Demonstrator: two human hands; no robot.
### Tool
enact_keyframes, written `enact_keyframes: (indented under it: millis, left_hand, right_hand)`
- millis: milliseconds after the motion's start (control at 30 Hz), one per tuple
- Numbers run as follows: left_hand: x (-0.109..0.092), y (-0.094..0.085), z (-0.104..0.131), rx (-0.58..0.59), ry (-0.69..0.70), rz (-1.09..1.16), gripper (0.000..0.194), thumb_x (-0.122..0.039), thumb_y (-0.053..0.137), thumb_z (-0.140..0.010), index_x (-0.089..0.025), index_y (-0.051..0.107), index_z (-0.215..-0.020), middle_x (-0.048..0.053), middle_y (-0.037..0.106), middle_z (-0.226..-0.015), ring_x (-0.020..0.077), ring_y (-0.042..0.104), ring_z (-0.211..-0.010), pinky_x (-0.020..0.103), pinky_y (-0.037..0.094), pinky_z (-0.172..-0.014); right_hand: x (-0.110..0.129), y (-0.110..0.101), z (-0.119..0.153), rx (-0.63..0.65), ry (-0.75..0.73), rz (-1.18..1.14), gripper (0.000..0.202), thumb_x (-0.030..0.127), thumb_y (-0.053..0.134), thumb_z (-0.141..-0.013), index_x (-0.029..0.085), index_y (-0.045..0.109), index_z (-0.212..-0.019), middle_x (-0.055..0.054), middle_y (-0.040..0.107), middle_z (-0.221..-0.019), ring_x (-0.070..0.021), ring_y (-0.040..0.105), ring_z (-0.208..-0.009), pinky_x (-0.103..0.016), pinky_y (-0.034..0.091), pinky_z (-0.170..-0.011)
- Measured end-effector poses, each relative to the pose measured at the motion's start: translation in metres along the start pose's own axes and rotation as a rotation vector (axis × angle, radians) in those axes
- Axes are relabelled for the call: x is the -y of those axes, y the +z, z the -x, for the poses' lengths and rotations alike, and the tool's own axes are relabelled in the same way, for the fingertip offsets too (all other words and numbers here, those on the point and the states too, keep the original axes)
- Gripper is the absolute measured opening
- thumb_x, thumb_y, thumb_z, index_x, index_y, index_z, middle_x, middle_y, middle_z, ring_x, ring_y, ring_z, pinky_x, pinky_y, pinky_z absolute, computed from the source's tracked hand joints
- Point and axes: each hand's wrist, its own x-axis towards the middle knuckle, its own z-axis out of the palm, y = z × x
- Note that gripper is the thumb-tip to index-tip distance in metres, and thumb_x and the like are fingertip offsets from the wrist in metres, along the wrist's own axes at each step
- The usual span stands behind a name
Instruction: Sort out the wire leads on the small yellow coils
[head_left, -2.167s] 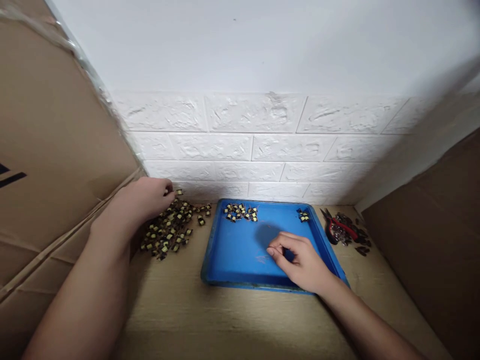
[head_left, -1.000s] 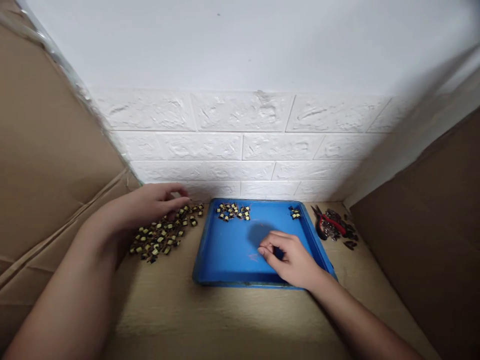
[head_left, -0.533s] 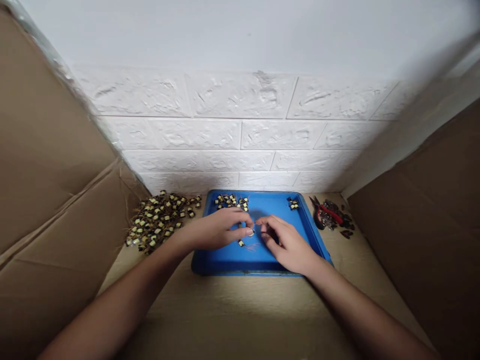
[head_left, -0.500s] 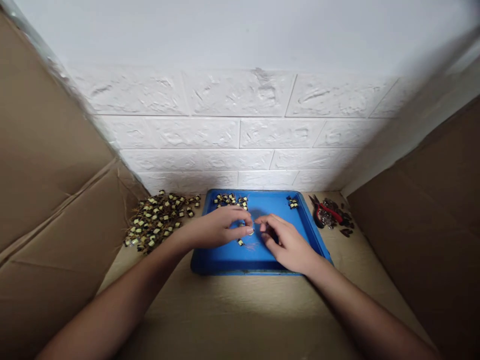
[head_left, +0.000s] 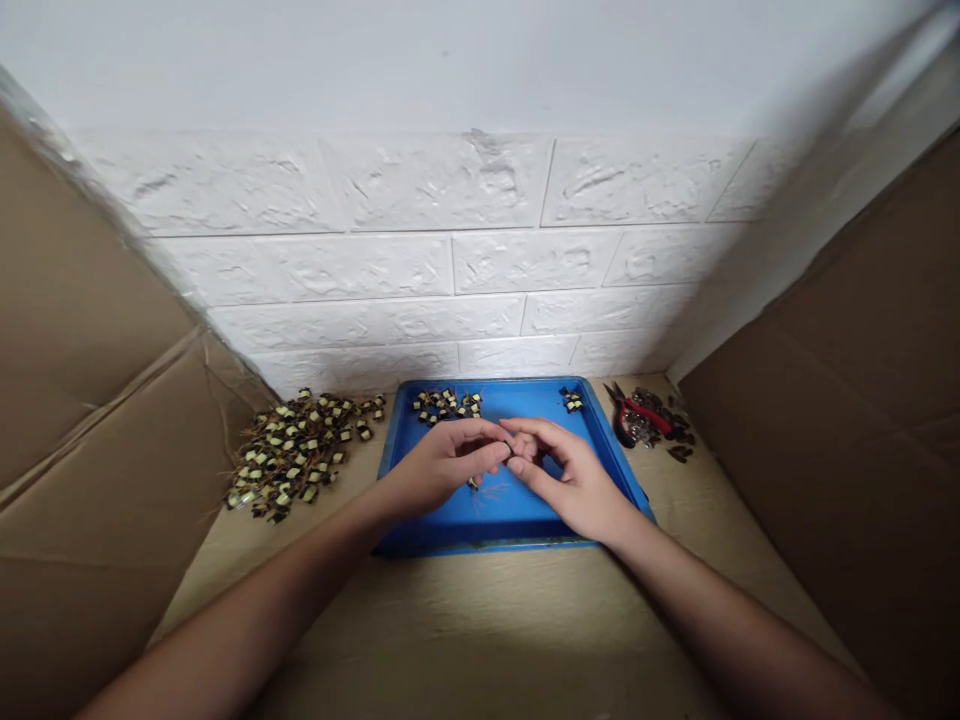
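Over the blue tray (head_left: 517, 520), my left hand (head_left: 454, 460) pinches a small dark coil (head_left: 508, 451) between thumb and fingertips. It is mostly hidden, so only a dark edge shows. My right hand (head_left: 566, 475) meets it from the other side, thumb and fingers closed at the same coil; whether it grips the body or a wire lead I cannot tell. Just below the hands, another coil (head_left: 473, 483) with thin copper leads lies on the tray floor. Several yellow-taped coils (head_left: 448, 402) sit at the tray's back left, and a few more (head_left: 571, 400) at its back right.
A big heap of yellow-and-black coils with wire leads (head_left: 300, 440) lies on the table left of the tray. To the right are red-handled pliers (head_left: 641, 412) beside small brown pieces (head_left: 680, 453). Cardboard panels (head_left: 97, 400) flank both sides; a white brick-pattern wall (head_left: 375, 265) stands behind.
My hands have come together, the right fingers closing in to meet the left at the coil. The camera view has turned slightly, shifting the scene left.
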Motion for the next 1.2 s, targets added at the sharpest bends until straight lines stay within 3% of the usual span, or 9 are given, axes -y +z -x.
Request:
enact_keyframes:
  millis: [300, 500, 633, 1033, 1200]
  left_hand:
    - [0.012, -0.003, -0.002, -0.071, -0.018, 0.089, 0.029, -0.039, 0.075, -0.083, -0.013, 0.065, -0.091, 0.0, 0.065, -0.073, 0.0096, 0.057, -0.063, 0.021, 0.047, -0.062]
    - [0.012, -0.003, 0.0, -0.099, -0.001, 0.043, 0.026, -0.035, 0.077, -0.081, -0.013, 0.067, -0.09, 0.0, 0.065, -0.074, 0.0098, 0.058, -0.066, 0.021, 0.045, -0.063]
    - [0.011, -0.002, -0.001, -0.096, 0.01, 0.013, 0.023, -0.034, 0.076, -0.081, -0.013, 0.068, -0.088, 0.001, 0.066, -0.075, 0.0104, 0.059, -0.068, 0.021, 0.045, -0.064]
    - [0.014, 0.0, -0.002, -0.099, 0.01, 0.018, 0.025, -0.033, 0.077, -0.079, -0.013, 0.067, -0.09, 0.002, 0.069, -0.076, 0.0121, 0.063, -0.069, 0.024, 0.049, -0.066]
    - [0.012, 0.0, -0.002, -0.094, 0.022, 0.016, 0.022, -0.033, 0.075, -0.082, -0.013, 0.067, -0.087, 0.001, 0.068, -0.072, 0.0107, 0.061, -0.066, 0.022, 0.047, -0.063]
  right_hand:
    - [0.005, -0.002, 0.002, -0.029, 0.01, 0.066, 0.024, 0.03, 0.069, -0.09, 0.021, 0.073, -0.112, -0.005, 0.069, -0.088, -0.0198, 0.062, -0.081, -0.036, 0.051, -0.078]
    - [0.004, -0.003, 0.001, -0.013, 0.161, -0.04, 0.022, 0.038, 0.068, -0.09, 0.018, 0.074, -0.097, -0.003, 0.072, -0.082, -0.0179, 0.062, -0.076, -0.032, 0.048, -0.073]
    - [0.003, -0.005, -0.002, -0.001, 0.175, -0.074, 0.025, 0.04, 0.066, -0.091, 0.017, 0.072, -0.086, -0.003, 0.071, -0.077, -0.0171, 0.061, -0.074, -0.032, 0.047, -0.072]
    - [0.001, -0.006, 0.0, 0.012, 0.208, -0.102, 0.024, 0.04, 0.068, -0.089, 0.017, 0.07, -0.097, -0.002, 0.068, -0.082, -0.0165, 0.061, -0.077, -0.03, 0.046, -0.072]
    - [0.0, -0.005, -0.003, 0.036, 0.218, -0.176, 0.03, 0.047, 0.069, -0.088, 0.018, 0.069, -0.081, -0.002, 0.07, -0.076, -0.0156, 0.061, -0.072, -0.03, 0.048, -0.071]
